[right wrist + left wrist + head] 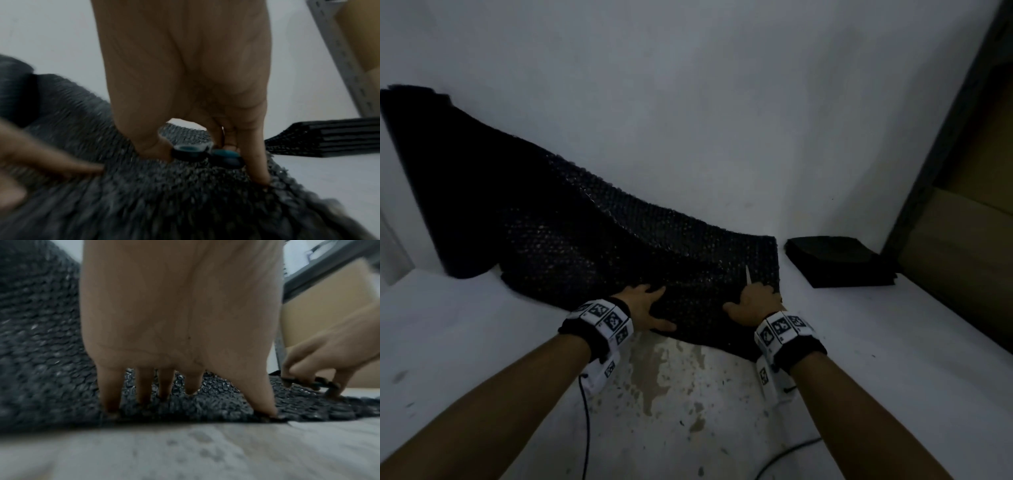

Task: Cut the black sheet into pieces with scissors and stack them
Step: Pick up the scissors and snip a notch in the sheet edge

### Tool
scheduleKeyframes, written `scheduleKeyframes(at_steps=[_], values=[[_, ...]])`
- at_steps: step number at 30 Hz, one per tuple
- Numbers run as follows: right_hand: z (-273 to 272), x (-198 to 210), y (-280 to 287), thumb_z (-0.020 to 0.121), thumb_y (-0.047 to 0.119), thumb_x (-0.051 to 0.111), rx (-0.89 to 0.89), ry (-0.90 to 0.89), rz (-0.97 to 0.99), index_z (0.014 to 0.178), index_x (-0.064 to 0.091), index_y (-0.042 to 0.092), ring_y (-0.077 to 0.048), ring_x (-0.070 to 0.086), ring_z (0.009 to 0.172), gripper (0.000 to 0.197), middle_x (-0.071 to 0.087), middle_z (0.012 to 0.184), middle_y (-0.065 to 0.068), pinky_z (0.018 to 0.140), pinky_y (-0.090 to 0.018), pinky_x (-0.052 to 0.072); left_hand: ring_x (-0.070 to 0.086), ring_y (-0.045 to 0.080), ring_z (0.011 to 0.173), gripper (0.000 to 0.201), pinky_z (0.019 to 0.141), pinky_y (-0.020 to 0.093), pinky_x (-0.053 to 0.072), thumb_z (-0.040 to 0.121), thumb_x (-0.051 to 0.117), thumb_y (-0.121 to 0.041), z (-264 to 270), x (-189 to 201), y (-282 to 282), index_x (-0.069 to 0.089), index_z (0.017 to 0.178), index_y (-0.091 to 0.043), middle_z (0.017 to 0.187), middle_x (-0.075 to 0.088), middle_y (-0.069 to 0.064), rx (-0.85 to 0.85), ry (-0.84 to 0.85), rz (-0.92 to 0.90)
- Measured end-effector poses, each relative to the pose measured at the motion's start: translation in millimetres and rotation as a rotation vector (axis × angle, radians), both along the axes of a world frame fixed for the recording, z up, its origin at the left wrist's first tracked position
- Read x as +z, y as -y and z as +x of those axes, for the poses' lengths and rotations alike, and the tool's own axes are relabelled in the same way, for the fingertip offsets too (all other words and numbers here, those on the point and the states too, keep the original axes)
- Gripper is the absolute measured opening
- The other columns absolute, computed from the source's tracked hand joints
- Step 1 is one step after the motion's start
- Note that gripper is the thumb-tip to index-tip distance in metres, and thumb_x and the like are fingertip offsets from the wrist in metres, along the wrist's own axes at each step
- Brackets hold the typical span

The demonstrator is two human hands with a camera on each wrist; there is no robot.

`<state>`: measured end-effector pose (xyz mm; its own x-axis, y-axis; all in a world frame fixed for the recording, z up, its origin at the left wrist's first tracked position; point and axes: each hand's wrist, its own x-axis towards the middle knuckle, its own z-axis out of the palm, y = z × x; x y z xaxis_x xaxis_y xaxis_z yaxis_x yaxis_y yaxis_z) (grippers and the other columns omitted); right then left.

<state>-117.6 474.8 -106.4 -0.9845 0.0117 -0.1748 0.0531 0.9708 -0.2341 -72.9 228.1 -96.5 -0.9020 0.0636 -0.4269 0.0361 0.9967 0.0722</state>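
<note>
White worktop [482, 342], stained and worn near the front edge. Grey metal rack [941, 144] right, brown cardboard [962, 246] behind it. Dark cable [585, 428] trailing below.

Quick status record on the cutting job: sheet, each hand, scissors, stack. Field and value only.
sheet: black sheet, bubbled texture, lying on the white table, far end draped up the wall
left hand: left hand pressing the sheet's near edge, fingers spread
right hand: right hand holding scissors, fingers through the loops
blade: pointing away across the sheet's right part
stack: stack of cut pieces right of the sheet

Both hands, left hand [645, 305] and right hand [755, 303], press the black sheet [592, 226].
</note>
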Motion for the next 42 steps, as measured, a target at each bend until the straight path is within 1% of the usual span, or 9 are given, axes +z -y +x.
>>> scheduleKeyframes(at_steps=[3, 8, 12, 15, 19, 23, 26, 33, 42], values=[[-12, 7, -3, 0.081, 0.052, 0.049, -0.092, -0.024, -0.187, 0.132, 0.051, -0.006, -0.038, 0.056, 0.117, 0.077, 0.056, 0.131, -0.024, 0.101, -0.040, 0.047, 0.007, 0.037, 0.149, 0.109, 0.121, 0.049, 0.017, 0.076, 0.051, -0.084, -1, 2, -2, -0.004, 0.158, -0.037, 0.165, 0.001, 0.006, 0.011, -0.031, -0.009], [-11, 13, -11, 0.099, 0.021, 0.047, -0.122, -0.100, -0.212, 0.137, 0.041, -0.004, -0.038, 0.055, 0.120, 0.046, 0.054, 0.130, -0.024, 0.097, -0.037, 0.045, 0.018, 0.036, 0.146, 0.122, 0.117, 0.050, 0.029, 0.065, 0.060, -0.088, -9, 2, -2, -0.004, 0.157, -0.041, 0.160, 0.013, 0.008, -0.027, -0.085, 0.012], [-8, 7, -8, 0.099, 0.020, 0.044, -0.020, -0.062, -0.124, 0.140, 0.035, -0.003, -0.039, 0.055, 0.120, 0.048, 0.053, 0.131, -0.025, 0.099, -0.040, 0.047, 0.050, 0.031, 0.127, 0.124, 0.100, 0.044, 0.049, 0.069, 0.062, -0.083, -22, 8, -5, -0.011, 0.157, -0.036, 0.147, 0.043, 0.012, -0.037, -0.175, 0.029], [-14, 11, -6, 0.100, 0.022, 0.045, 0.004, -0.017, -0.090, 0.141, 0.034, -0.005, -0.039, 0.052, 0.125, 0.051, 0.050, 0.136, -0.026, 0.102, -0.041, 0.045, 0.057, 0.031, 0.115, 0.091, 0.087, 0.042, 0.054, 0.087, 0.063, -0.059, -26, 13, -15, 0.016, 0.158, -0.025, 0.132, 0.053, 0.011, -0.056, -0.505, -0.022], [-20, 20, -4, 0.104, 0.023, 0.044, -0.033, 0.079, -0.099, 0.149, 0.015, -0.010, -0.035, 0.046, 0.133, 0.063, 0.041, 0.148, -0.026, 0.106, -0.038, 0.040, 0.039, 0.032, 0.134, 0.055, 0.101, 0.042, 0.043, 0.088, 0.067, -0.035, -31, 17, -21, 0.052, 0.139, -0.022, 0.146, 0.038, 0.009, -0.263, -0.826, -0.032], [-26, 21, -13, 0.103, 0.021, 0.045, -0.047, 0.093, -0.101, 0.145, 0.025, -0.009, -0.035, 0.048, 0.131, 0.056, 0.042, 0.145, -0.024, 0.102, -0.035, 0.042, -0.009, 0.040, 0.150, 0.108, 0.121, 0.057, 0.007, 0.073, 0.072, -0.067, -51, 6, -10, 0.008, 0.157, -0.040, 0.165, -0.014, 0.007, -0.168, -0.471, -0.144], [-30, 24, -17, 0.104, 0.022, 0.045, -0.073, 0.117, -0.103, 0.145, 0.022, -0.009, -0.034, 0.047, 0.133, 0.057, 0.039, 0.147, -0.025, 0.104, -0.034, 0.040, -0.023, 0.043, 0.147, 0.122, 0.120, 0.061, 0.001, 0.068, 0.063, -0.082, -63, 0, 0, -0.010, 0.156, -0.041, 0.161, -0.028, 0.011, -0.090, -0.220, -0.140], [-27, 24, -14, 0.100, 0.023, 0.049, 0.047, 0.073, 0.077, 0.143, 0.040, 0.000, -0.037, 0.050, 0.129, 0.050, 0.050, 0.141, -0.021, 0.104, -0.042, 0.043, -0.022, 0.043, 0.147, 0.137, 0.119, 0.065, 0.003, 0.055, 0.061, -0.091, -72, -6, 6, -0.014, 0.156, -0.037, 0.161, -0.026, 0.014, -0.113, -0.069, -0.159], [-26, 16, 7, 0.102, 0.018, 0.043, 0.244, 0.059, -0.033, 0.141, 0.026, -0.001, -0.038, 0.042, 0.128, 0.046, 0.040, 0.142, -0.024, 0.096, -0.041, 0.039, -0.025, 0.032, 0.148, 0.139, 0.120, 0.058, -0.008, 0.060, 0.062, -0.088, -70, 1, -8, -0.001, 0.159, -0.013, 0.163, -0.023, 0.010, -0.259, -0.086, -0.197]])
